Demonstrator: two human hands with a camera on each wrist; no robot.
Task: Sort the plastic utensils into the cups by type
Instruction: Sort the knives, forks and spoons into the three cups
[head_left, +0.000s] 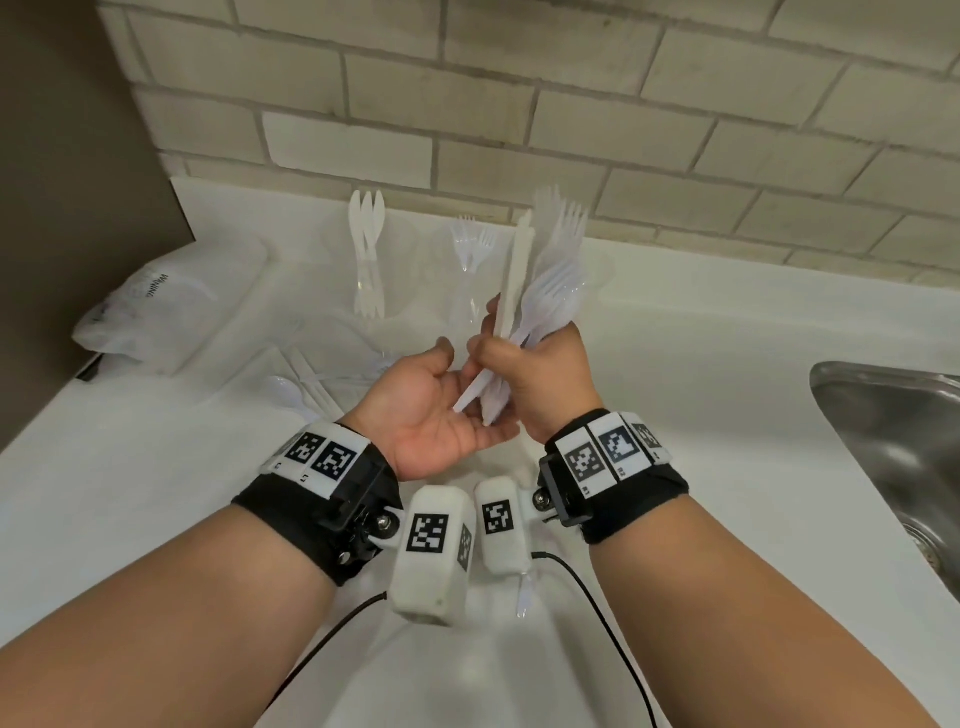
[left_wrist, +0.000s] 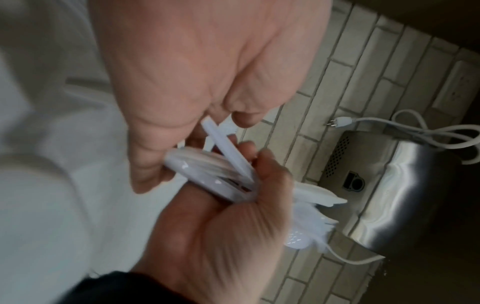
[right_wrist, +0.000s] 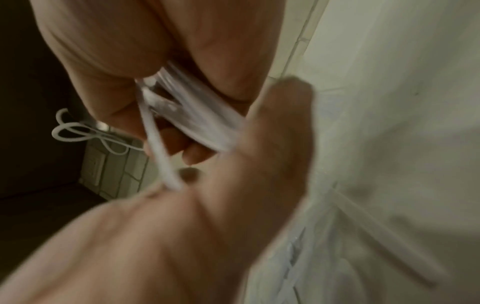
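Head view: the right hand (head_left: 540, 374) grips a bundle of forks (head_left: 553, 280) above the desk (head_left: 156, 493); the left hand (head_left: 436, 410) lies open beneath, near the cups (head_left: 470, 291). Wrist views: blurred; a knife (left_wrist: 228, 154) crosses the bundle and could slip loose.

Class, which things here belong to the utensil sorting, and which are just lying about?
Job: right hand gripping a utensil bundle; left hand; cups; loose utensils.
Lying about: plastic bag; sink; steel appliance; cord.
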